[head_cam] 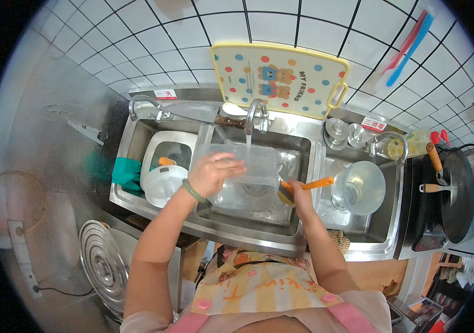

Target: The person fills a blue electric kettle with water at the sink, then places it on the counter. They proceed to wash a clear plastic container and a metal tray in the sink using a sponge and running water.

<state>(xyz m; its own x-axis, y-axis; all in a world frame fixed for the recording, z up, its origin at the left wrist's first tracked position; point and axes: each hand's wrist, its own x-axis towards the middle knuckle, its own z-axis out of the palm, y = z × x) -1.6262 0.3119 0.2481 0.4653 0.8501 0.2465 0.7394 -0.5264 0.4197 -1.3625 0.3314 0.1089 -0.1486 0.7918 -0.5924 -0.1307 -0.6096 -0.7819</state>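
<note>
My left hand [216,170] holds a clear plastic container [257,168] over the middle basin [299,222] of a stainless steel sink. Its fingers lie flat along the wall; the thumb is hidden. Water runs from the middle faucet [257,109] onto the container. In my right hand [302,197] is a brush with an orange handle [321,183]. The brush's head [286,194] is at the container's right edge; whether it touches cannot be told.
The left basin holds white dishware [164,183] and a green rubber glove [126,172]. A translucent tub of water [361,187] stands in the right basin. Behind lie a large knife [230,121] and a leaning cutting board [278,79]. A wok [457,195] is at far right.
</note>
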